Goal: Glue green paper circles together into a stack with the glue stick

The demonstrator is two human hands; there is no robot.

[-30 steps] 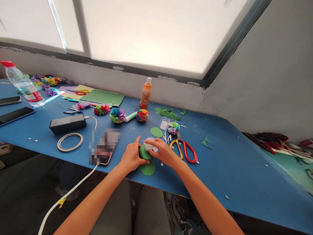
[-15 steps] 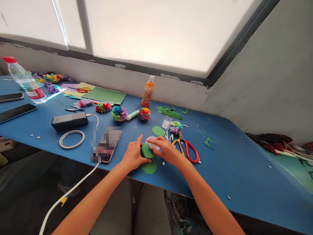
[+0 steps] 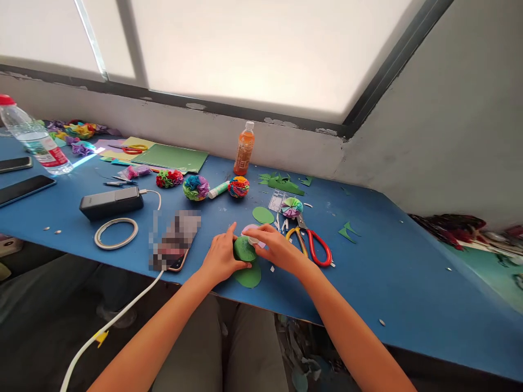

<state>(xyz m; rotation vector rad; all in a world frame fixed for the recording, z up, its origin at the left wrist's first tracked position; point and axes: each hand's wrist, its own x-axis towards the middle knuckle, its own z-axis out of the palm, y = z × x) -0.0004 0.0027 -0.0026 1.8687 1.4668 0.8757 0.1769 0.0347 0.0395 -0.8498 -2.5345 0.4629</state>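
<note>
My left hand (image 3: 222,255) steadies a green paper circle (image 3: 244,249) on the table, thumb at its near edge and fingers along its left side. The circle's surface looks wet and streaky. My right hand (image 3: 278,247) grips what looks like a glue stick (image 3: 252,239), of which only a short white end shows, touching the circle's upper right. Something pale lilac (image 3: 250,227) shows just behind the fingers. Another green circle (image 3: 248,276) lies partly under the held one, and a third green circle (image 3: 263,215) lies flat beyond my hands.
Red-and-yellow-handled scissors (image 3: 312,245) lie right of my hands, beside a paper pompom (image 3: 292,207) and white scraps. A phone (image 3: 180,239) with a cable, a tape roll (image 3: 116,234) and a power bank (image 3: 111,203) are leftward. An orange drink bottle (image 3: 244,148) stands behind.
The camera view has shifted slightly, so things sit a little further left. The white end in my right hand has moved slightly over the green circle; my left hand keeps its hold.
</note>
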